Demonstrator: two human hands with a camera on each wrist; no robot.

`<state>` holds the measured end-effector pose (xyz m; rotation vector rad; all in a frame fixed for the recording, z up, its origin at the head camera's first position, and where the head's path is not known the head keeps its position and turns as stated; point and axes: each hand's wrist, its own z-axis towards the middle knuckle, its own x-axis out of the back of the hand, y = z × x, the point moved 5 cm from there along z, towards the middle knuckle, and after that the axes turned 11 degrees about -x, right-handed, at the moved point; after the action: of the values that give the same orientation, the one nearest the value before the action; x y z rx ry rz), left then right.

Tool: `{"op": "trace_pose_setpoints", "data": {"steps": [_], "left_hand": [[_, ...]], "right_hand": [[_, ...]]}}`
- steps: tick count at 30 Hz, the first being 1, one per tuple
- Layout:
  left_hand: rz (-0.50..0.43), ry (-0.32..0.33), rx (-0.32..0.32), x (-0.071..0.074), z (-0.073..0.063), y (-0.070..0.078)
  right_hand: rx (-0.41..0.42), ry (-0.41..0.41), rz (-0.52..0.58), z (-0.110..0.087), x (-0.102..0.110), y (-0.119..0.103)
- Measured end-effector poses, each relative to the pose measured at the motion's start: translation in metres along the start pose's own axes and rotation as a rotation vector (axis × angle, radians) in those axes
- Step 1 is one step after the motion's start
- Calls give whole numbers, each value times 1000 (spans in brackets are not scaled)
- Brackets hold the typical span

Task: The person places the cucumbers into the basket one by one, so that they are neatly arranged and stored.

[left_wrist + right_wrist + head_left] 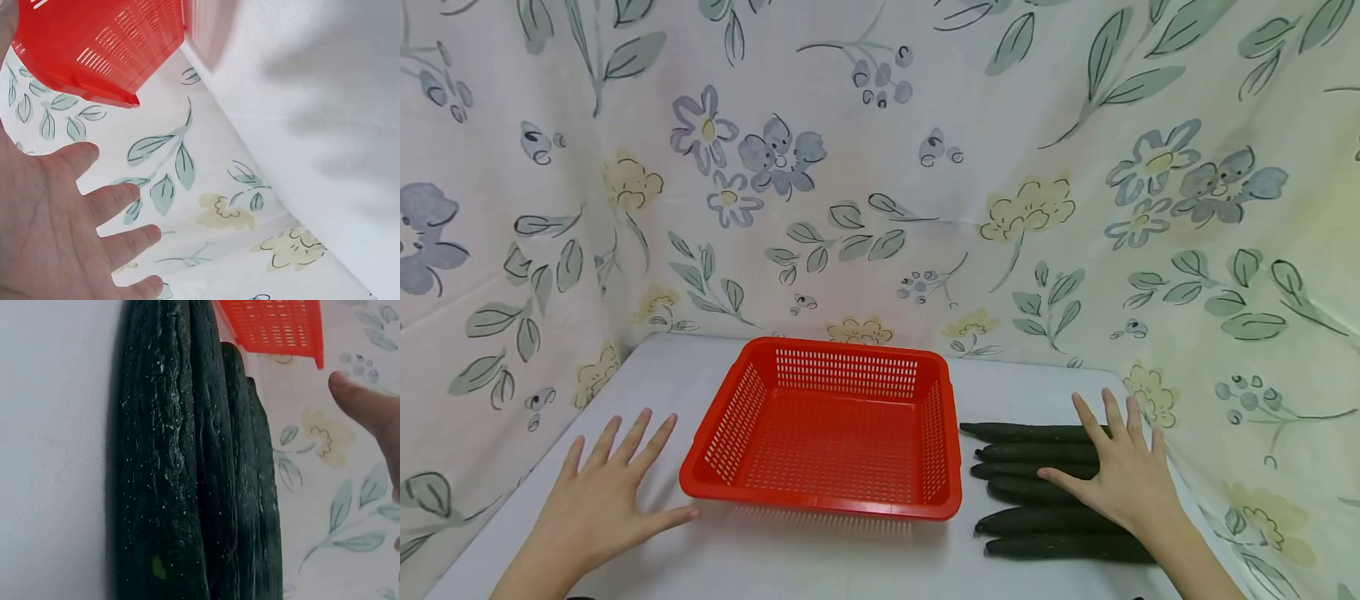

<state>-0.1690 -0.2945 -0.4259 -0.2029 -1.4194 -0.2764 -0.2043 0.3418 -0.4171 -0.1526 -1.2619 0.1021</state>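
Note:
A red plastic basket with slotted walls stands in the middle of the table, nothing inside it. Several dark green cucumbers lie side by side to its right. My left hand, fingers spread and straight, is held left of the basket, apart from it. Over the right part of the cucumbers my right hand is spread in the same way and grips nothing. Close up in the right wrist view, the cucumbers show bumpy skin; whether the hand touches any cannot be told.
The white table has its back edge behind the basket. A floral cloth hangs behind it and along both sides, close to the table's edges.

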Motion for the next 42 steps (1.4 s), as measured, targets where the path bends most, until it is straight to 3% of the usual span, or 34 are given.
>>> {"op": "trace_pose_setpoints", "data": {"steps": [4, 7, 10, 13, 17, 24, 32, 42], "left_hand": [[-54, 19, -19, 2, -2, 2], [-163, 55, -34, 1, -4, 4], [-321, 112, -28, -3, -6, 8], [-460, 210, -12, -10, -6, 15], [-591, 319, -6, -21, 0, 27], [-703, 261, 40, -29, 17, 39], [-729, 252, 35, -32, 26, 34], [-761, 263, 13, -41, 24, 31]], "right_hand": [[28, 31, 191, -5, 7, 5], [5, 67, 348, -15, 14, 12], [-36, 119, 420, -29, 19, 19], [-56, 151, 477, -44, 19, 24], [-105, 133, 556, -61, 11, 30], [-250, 0, 687, -90, -9, 41], [-323, -109, 795, -111, -36, 47], [-396, -106, 699, -109, -51, 49]]}}
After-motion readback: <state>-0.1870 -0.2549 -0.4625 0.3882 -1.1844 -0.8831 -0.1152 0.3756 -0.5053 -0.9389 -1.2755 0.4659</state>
